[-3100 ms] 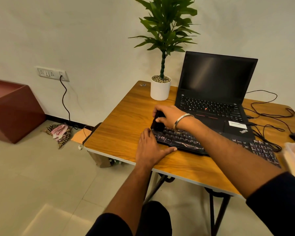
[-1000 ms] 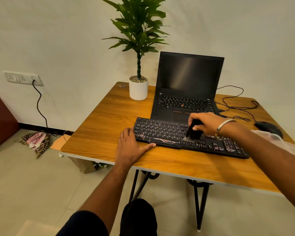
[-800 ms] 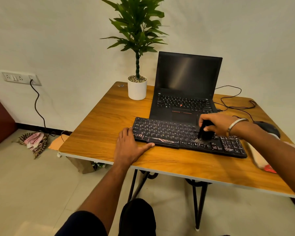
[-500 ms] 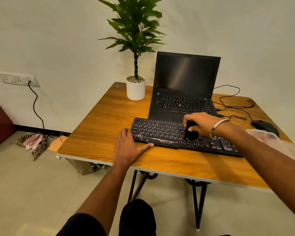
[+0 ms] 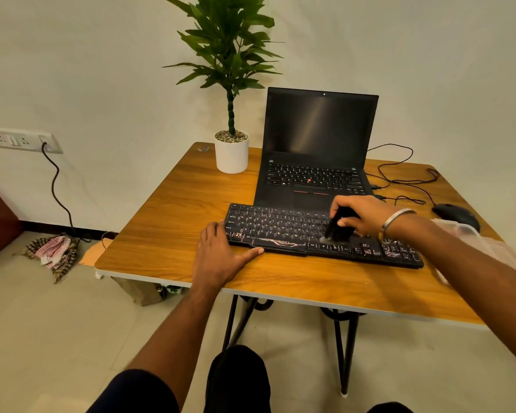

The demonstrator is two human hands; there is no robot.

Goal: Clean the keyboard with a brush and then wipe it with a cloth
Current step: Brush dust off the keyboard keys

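A black keyboard (image 5: 283,226) lies across the wooden table (image 5: 167,234), in front of an open laptop. My right hand (image 5: 362,214) is shut on a small black brush (image 5: 337,226), whose bristles touch the keys right of the keyboard's middle, in the lower rows. My left hand (image 5: 221,254) rests flat on the table at the keyboard's left front corner, fingers against its edge and thumb stretched along the front. No cloth is visible on the table.
A black laptop (image 5: 316,150) stands open behind the keyboard, a potted plant (image 5: 231,150) to its left. A black mouse (image 5: 455,213) and cables lie at the right, by a clear plastic container (image 5: 459,231). A checked rag (image 5: 52,251) lies on the floor at left.
My right hand has swept the brush from the keyboard's left end to its right half, going back and forth there. My left hand stays at the left front corner.
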